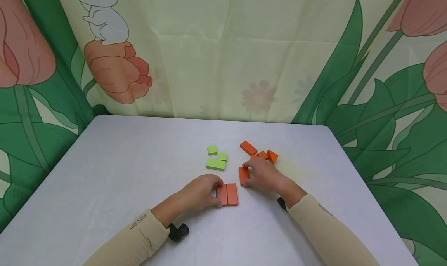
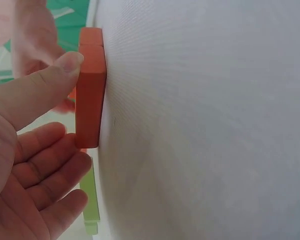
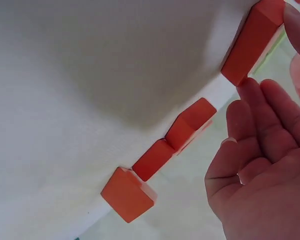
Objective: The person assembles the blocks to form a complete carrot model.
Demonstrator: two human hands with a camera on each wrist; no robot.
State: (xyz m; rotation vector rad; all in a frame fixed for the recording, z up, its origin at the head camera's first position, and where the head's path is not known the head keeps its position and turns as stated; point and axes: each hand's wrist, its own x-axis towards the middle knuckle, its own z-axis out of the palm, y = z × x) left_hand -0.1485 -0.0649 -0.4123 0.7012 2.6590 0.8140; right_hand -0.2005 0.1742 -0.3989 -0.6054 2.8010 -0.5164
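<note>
Two flat orange-red rectangular blocks lie side by side on the white table. My left hand (image 1: 195, 192) holds the left block (image 1: 221, 196) by its two short ends, thumb at the near end and fingertips at the far one. Its neighbour, the other block (image 1: 233, 195), sits flush along its right side. To the right and slightly farther back, my right hand (image 1: 267, 175) pinches a third orange-red block (image 3: 252, 45) between thumb and fingers, also at its short ends. A narrow gap separates this block from the pair.
Behind my right hand lie several more orange-red blocks, among them a long block (image 1: 248, 148) and a triangular block (image 1: 272, 156). Three light green blocks, including a longer one (image 1: 215, 164), lie beyond my left hand. A printed curtain (image 1: 209, 64) hangs behind the table (image 1: 139, 149).
</note>
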